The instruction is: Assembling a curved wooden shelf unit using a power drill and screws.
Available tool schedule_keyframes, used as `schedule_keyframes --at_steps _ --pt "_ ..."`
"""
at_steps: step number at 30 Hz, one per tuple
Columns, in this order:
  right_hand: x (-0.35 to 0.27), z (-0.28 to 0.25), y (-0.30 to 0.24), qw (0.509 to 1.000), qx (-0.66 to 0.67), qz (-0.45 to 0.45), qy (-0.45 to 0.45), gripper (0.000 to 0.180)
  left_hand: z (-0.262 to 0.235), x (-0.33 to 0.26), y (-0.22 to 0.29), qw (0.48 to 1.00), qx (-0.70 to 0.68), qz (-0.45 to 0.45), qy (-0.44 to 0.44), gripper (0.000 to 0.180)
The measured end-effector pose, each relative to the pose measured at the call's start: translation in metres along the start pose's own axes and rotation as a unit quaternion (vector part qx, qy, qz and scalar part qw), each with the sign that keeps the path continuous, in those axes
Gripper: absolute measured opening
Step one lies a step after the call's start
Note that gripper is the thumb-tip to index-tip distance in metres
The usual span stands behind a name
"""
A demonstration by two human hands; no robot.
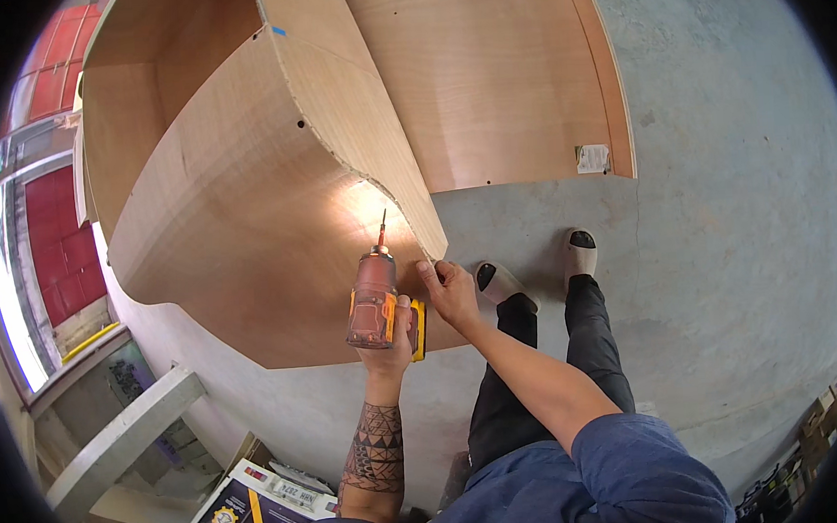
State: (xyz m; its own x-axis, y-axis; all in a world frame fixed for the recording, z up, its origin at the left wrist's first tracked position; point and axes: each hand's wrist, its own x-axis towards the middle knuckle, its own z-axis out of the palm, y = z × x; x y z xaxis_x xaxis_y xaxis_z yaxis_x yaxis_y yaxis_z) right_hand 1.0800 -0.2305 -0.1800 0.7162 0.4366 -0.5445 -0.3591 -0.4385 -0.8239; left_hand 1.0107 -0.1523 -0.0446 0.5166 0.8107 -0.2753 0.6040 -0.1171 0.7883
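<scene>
My left hand (392, 343) grips an orange and yellow cordless drill driver (373, 302), its bit pointing up at the edge of an upright plywood panel (354, 113). My right hand (450, 290) pinches the lower corner of that panel, just right of the drill. The panel stands on edge against a second plywood panel (228, 234) that lies in front of me. Another plywood board (494, 78) lies flat on the concrete floor behind them.
My two feet (537, 267) stand on the grey concrete floor (737, 197) to the right of the panels. A printed cardboard box (252, 516) sits at the lower left beside a grey beam (125, 433). Red wall panels (53, 233) show at the left.
</scene>
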Motion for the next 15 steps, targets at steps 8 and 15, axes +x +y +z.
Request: schedule_keyframes --at_steps 8,15 --pt "-0.003 0.0 -0.013 1.0 -0.017 -0.003 0.002 0.07 0.002 0.003 0.001 1.0 -0.013 -0.008 0.004 0.023" --pt "-0.002 -0.002 -0.014 0.999 -0.032 -0.007 -0.004 0.07 0.004 0.002 0.0 1.0 0.003 0.017 0.012 0.022"
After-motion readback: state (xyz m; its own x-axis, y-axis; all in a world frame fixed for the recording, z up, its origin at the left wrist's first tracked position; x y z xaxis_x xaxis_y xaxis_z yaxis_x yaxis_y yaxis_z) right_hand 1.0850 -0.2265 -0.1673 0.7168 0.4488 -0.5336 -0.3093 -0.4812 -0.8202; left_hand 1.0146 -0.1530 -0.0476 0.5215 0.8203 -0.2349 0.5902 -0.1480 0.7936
